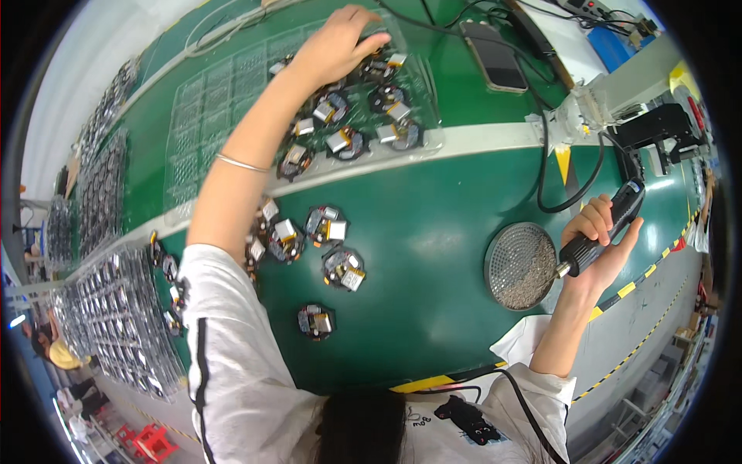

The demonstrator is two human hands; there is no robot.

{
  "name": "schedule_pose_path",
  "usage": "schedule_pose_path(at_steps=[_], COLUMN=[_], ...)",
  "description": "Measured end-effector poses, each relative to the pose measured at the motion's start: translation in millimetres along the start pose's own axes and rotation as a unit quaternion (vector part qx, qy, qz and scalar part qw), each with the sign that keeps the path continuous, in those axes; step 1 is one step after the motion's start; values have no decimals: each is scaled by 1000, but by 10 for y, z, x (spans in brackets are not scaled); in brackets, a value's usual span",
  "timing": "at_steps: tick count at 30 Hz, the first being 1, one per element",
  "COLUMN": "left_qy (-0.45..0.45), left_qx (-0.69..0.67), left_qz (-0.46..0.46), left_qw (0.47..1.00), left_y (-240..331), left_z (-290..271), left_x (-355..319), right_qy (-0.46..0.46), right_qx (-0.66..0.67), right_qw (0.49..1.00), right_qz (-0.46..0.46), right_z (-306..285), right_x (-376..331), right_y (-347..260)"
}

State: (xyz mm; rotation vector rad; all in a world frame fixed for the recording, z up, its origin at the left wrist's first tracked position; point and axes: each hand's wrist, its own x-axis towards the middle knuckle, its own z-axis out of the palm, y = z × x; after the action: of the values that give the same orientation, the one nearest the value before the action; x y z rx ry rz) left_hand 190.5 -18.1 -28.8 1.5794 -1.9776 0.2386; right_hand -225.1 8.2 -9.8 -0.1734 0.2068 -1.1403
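My left hand (338, 48) reaches over the clear plastic tray (205, 100) at the far side, thumb and fingers apart with nothing seen in them; some fingertips are hidden. Under and beside it in the tray sit several round black circuit boards with silver battery packs, such as one circuit board (346, 144). In my right hand (599, 246) is a black electric screwdriver (623, 207), its fingers wrapped round the grip. The screwdriver's metal tip points at small screws (528, 288) in a round dark dish (495, 249). I cannot tell whether it touches them.
More boards, including a single circuit board (315, 321), lie on the green mat (417, 309). Stacked filled trays (116, 325) stand at the left. A phone (495, 56) lies at the back, and a screwdriver cable (546, 170) loops near a metal post.
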Motion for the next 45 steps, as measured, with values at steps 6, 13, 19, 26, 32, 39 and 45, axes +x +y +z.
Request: schedule_pose_path(at_steps=[6,13,19,26,32,39,45], left_qy=[-59,-283,-272,-48,-127,-92,-92], left_qx=[35,135,106,85,315,218,195], left_qz=[70,-129,-86,-187,-427,-460,-327], left_qw=[995,941,953,978,838,856,920], left_y=[941,1531,1942,1717,1195,1668,2251], left_z=[-946,-1121,-799,-1480,-1704,-1405,-1064], left_x=[-1182,-2369,-2163,-2013,-3520,-3315,-2497], right_qy=[-38,-24,-25,-2,-2,6,-22], right_qx=[21,-1,-8,-4,4,-13,-3], right_qw=[999,1000,999,1000,1000,1000,1000], right_qz=[19,15,36,13,9,-7,-12], right_z=[-66,-47,-175,-127,-132,-121,-107], right_x=[16,61,206,161,179,185,127], right_y=[-131,-144,-81,-43,-22,-4,60])
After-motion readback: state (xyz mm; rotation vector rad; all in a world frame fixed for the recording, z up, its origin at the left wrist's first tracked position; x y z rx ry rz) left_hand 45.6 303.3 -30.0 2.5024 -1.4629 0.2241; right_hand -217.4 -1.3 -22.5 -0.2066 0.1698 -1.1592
